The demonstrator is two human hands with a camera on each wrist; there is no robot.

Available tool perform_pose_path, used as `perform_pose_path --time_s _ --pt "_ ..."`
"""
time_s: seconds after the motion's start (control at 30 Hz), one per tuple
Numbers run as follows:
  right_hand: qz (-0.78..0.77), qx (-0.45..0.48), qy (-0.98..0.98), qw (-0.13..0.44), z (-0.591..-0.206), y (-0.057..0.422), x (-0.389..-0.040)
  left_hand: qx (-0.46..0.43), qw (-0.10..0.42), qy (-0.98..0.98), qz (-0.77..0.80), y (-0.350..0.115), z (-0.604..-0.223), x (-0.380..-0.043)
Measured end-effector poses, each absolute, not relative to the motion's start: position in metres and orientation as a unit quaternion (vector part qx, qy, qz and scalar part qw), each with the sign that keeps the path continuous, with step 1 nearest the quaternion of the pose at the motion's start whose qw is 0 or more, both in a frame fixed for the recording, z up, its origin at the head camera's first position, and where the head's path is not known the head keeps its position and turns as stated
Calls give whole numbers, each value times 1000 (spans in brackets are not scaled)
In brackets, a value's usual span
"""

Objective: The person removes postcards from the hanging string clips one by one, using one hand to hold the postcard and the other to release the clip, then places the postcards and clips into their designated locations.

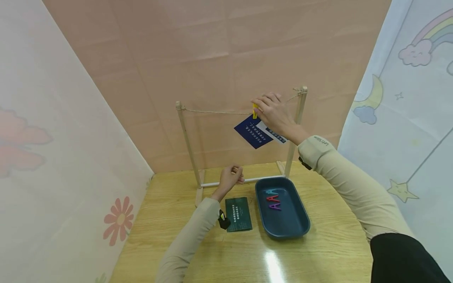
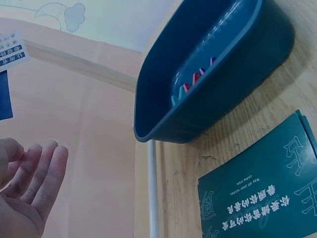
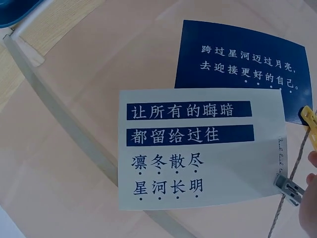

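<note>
My right hand (image 1: 274,114) is up at the string (image 1: 219,113), pinching a yellow clothespin (image 1: 255,111) between thumb and fingers. That clothespin sits at the corner of a dark blue card (image 1: 249,131) with white writing, which hangs tilted. Beside it hangs a white card (image 3: 198,148) with blue bands, partly behind my hand in the head view. A grey clothespin (image 3: 290,190) clips the white card's corner to the string. My left hand (image 1: 231,179) hovers low before the frame, fingers loosely bent and holding nothing.
A wooden frame (image 1: 187,145) carries the string between two posts. On the table (image 1: 159,236) a dark blue tray (image 1: 288,228) holds several clothespins (image 1: 272,198) in teal, red and purple. Left of it lies a small stack of green cards (image 1: 238,214). Fabric walls (image 1: 159,59) surround the table.
</note>
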State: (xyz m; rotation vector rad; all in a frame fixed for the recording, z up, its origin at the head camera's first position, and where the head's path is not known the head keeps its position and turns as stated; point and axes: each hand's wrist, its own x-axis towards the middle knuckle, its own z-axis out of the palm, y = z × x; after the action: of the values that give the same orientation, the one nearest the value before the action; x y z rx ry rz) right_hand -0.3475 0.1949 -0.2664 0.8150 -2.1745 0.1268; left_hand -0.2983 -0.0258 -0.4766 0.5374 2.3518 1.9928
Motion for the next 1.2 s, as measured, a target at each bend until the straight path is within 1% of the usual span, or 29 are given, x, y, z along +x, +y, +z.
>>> perform_pose_path --time_s 0.17,0.47,0.6,0.9,1.2 --pt "51 316 -862 393 -266 194 -348 180 -2 752 634 -23 -473 -298" --pt "47 313 -860 400 -264 197 -349 185 -36 745 640 -11 -464 -304" --pt "50 310 -862 397 -263 198 -349 196 -40 729 654 -3 -457 -304" --pt "54 306 -869 385 -261 197 -347 191 -43 732 653 8 -445 -306" --pt "78 302 -874 372 -259 196 -348 197 -72 721 661 15 -432 -313"
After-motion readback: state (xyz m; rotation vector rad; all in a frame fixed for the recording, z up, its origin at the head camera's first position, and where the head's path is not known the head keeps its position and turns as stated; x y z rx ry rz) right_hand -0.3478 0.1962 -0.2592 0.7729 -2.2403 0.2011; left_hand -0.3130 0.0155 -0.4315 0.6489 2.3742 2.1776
